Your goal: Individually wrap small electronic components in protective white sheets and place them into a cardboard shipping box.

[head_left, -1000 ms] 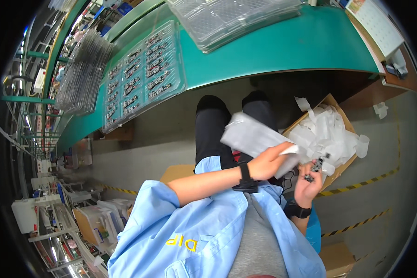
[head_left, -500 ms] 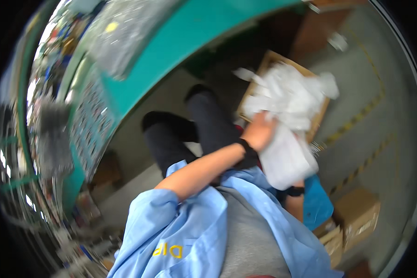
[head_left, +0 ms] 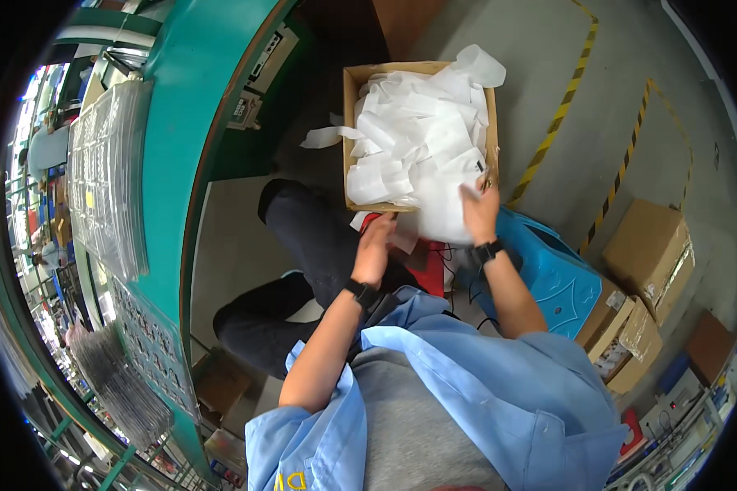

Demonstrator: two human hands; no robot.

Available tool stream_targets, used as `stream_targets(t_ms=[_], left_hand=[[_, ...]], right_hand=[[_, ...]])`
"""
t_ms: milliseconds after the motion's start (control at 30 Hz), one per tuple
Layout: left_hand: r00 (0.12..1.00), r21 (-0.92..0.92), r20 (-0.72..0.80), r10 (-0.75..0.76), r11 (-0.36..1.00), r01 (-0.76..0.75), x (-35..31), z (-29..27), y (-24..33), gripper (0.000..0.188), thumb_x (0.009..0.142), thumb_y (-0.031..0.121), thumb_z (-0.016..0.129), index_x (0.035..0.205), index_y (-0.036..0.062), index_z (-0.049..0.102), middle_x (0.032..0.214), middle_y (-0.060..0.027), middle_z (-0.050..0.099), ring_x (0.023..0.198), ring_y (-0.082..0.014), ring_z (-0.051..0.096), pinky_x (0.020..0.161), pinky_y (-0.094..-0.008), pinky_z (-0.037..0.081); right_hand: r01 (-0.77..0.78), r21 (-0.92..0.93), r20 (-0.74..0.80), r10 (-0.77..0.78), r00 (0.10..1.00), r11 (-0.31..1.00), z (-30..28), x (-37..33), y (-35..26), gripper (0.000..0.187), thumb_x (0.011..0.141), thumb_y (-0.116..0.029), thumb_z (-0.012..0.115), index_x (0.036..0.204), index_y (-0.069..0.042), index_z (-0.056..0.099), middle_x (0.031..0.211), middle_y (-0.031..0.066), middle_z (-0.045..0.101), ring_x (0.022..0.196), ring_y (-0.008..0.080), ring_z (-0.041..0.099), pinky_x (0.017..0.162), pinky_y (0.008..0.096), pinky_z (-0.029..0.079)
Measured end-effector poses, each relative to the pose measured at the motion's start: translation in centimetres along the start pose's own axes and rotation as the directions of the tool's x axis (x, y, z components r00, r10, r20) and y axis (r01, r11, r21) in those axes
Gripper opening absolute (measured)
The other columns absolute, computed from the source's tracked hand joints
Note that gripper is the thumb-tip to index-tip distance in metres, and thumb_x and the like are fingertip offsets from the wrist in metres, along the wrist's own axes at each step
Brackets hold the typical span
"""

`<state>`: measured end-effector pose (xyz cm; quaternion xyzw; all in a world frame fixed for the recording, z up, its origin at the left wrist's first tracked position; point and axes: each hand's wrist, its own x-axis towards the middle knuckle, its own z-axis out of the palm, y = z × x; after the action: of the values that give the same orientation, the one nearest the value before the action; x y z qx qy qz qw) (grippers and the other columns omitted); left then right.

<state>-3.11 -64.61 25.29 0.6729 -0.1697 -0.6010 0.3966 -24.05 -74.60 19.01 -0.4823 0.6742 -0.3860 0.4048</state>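
White bag (head_left: pixel 442 214) between both hands, right hand (head_left: pixel 480 211) gripping, left hand (head_left: pixel 376 245) touching its edge.

Grey concrete floor (head_left: pixel 639 106) with yellow-black striped tape lines (head_left: pixel 561 114). On it: open cardboard box (head_left: pixel 350 139) stuffed with white plastic bags (head_left: pixel 422 131), blue plastic stool (head_left: pixel 561 282) beside it, closed cardboard boxes (head_left: pixel 647 254) at right. Green table (head_left: pixel 192 106) at left carries clear plastic trays (head_left: pixel 106 172).
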Motion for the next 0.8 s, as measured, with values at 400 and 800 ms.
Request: stream_targets(t_ms=[400, 800], left_hand=[[0.998, -0.182, -0.037, 0.045, 0.982, -0.051, -2.7, -6.3, 2.9, 0.029, 0.107, 0.019, 0.045, 0.123, -0.0017, 0.059, 0.106, -0.0099, 0.067, 0.101, -0.0187, 0.064, 0.083, -0.0308, 0.052], [0.976, -0.271, -0.208, 0.056, 0.956, -0.113, -6.4, -9.2, 3.1, 0.029, 0.105, 0.017, 0.047, 0.123, -0.0023, 0.058, 0.108, -0.0125, 0.068, 0.102, -0.0218, 0.066, 0.085, -0.0323, 0.052]], right_hand=[[0.321, -0.594, 0.706, 0.287, 0.648, 0.738, 6.2, 7.3, 13.0, 0.022, 0.086, -0.013, 0.055, 0.100, 0.001, 0.063, 0.108, 0.0214, 0.065, 0.097, 0.0416, 0.061, 0.086, 0.0462, 0.048], [-0.395, -0.540, 0.612, 0.669, 0.423, 0.743, 10.0, 9.9, 19.5, 0.030, 0.090, -0.037, 0.059, 0.087, -0.007, 0.063, 0.078, 0.0041, 0.054, 0.062, 0.0186, 0.047, 0.054, 0.0367, 0.035]])
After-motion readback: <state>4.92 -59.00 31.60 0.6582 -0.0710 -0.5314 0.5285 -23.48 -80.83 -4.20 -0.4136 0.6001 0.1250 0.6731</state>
